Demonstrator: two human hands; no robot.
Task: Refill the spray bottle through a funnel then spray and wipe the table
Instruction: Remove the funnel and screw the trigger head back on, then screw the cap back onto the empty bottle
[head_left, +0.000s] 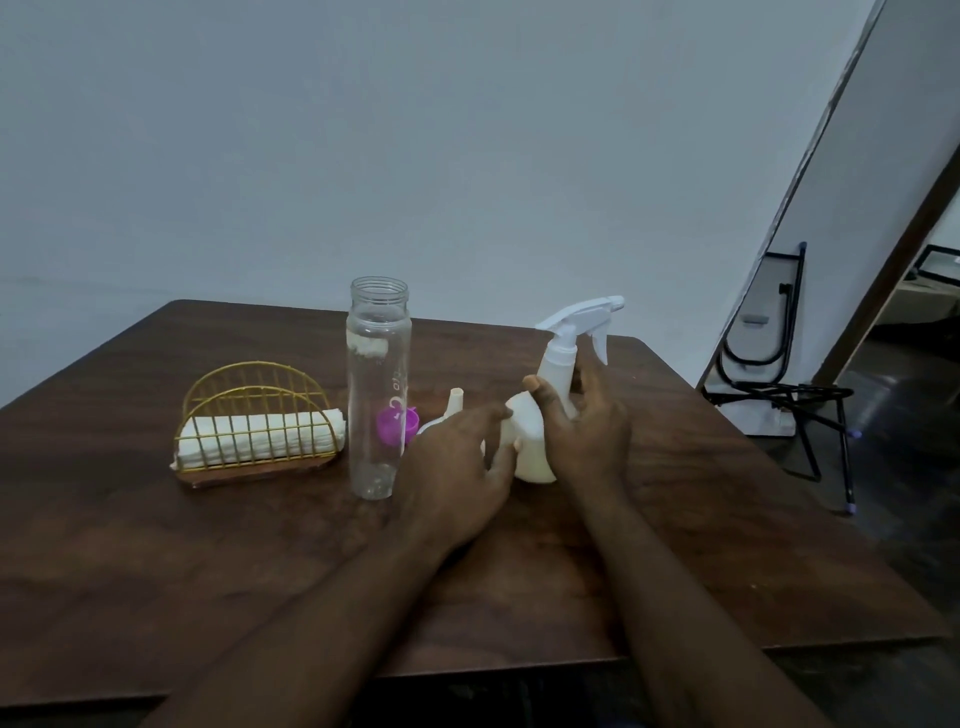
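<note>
A white spray bottle (551, 364) with its trigger head on stands upright on the brown wooden table (208, 561). My right hand (582, 431) wraps round its body, thumb in front and fingers behind. My left hand (457, 467) touches the bottle's left side with its fingers and thumb. A cream funnel (455, 402) lies behind my left hand, mostly hidden, spout up. A tall clear bottle (377, 389) without its cap stands to the left, water nearly to its shoulder.
A purple cap (399, 422) lies behind the clear bottle. A gold wire holder (257, 415) with folded white cloths (260, 439) sits at the left. Off the table's right edge stands a black folded metal frame (779, 374) on the floor.
</note>
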